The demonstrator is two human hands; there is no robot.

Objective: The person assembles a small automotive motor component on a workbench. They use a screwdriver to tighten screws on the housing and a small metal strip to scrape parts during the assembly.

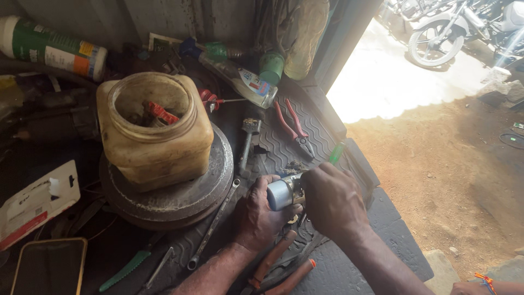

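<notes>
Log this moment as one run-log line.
left hand: grips small metal cylinder | right hand: green-handled screwdriver on it | surface: ribbed mat

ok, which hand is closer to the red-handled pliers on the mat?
Right. The right hand sits just below the red-handled pliers; the left hand is further down-left, gripping the small silver cylinder.

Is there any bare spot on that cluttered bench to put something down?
A little. The ribbed mat is bare right of the red-handled pliers, and again at its near corner, right of the right hand. Elsewhere it is crowded: the plastic jar fills the metal disc, bottles line the back, and a spanner and orange-handled pliers flank the left hand.
</notes>
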